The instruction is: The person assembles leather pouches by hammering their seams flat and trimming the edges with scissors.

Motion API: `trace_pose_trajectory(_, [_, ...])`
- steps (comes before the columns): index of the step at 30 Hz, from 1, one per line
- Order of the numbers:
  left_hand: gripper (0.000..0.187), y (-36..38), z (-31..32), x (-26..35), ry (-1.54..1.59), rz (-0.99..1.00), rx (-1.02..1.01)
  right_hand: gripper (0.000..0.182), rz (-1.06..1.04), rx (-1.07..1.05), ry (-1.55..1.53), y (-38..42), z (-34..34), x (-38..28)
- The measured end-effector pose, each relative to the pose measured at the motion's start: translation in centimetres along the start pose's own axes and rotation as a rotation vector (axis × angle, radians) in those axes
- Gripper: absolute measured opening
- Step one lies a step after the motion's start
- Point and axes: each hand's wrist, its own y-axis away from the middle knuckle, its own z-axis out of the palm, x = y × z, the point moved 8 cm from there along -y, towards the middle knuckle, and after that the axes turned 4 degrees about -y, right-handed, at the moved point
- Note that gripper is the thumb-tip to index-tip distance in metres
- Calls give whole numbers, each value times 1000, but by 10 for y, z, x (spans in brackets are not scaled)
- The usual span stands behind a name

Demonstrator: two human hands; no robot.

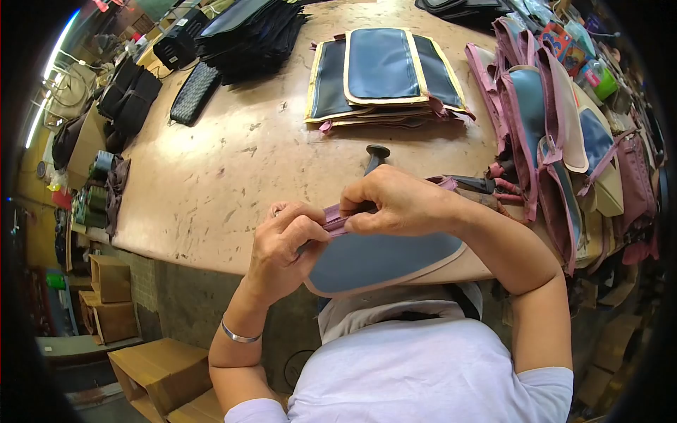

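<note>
While one panel [384, 262] lies below, left fingers [305, 228] and right fingers [364, 224] pinch one strip [334, 221].

Across the near edge of the tan, scuffed wooden table [204, 204] lies a blue, beige-edged flat panel [384, 262], partly overhanging. Above it are the person's 2 hands, left hand [285, 243] and right hand [402, 204], with a mauve fabric strip [334, 221] between them. Just behind the right hand is a dark metal tool with a round head [379, 151]; to its right lie dark pliers with red-wrapped handles [479, 184]. Farther back, at centre, sits a stack of blue, yellow-edged panels [384, 65]. Left of that stands a pile of black, flat sheets [254, 42], with a black, textured oblong case [194, 94] before it. Mauve-trimmed blue and beige pieces [550, 127] fill the right side. Below the table, at left, is a brown cardboard box [161, 363].
</note>
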Motion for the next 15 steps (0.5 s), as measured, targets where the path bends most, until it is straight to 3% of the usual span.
trace_pose_trajectory(4, [28, 0, -7, 6, -94, 8, 11, 15, -47, -4, 115, -3, 2, -14])
trace_pose_trajectory(7, [30, -10, -30, 24, -154, 5, 27, 13, -196, 65, 305, -7, -9, -48])
trace_pose_trajectory(10, [30, -13, -58, 29, -207, -34, 79, 11, -373, 97, 344, -14, -17, -81])
trace_pose_trajectory(14, [29, -2, -68, 11, -97, -171, 9, 9, -414, 98, 253, -28, -16, -80])
trace_pose_trajectory(15, [28, -2, -69, 13, -124, -129, 33, 8, -406, 73, 248, -30, -14, -76])
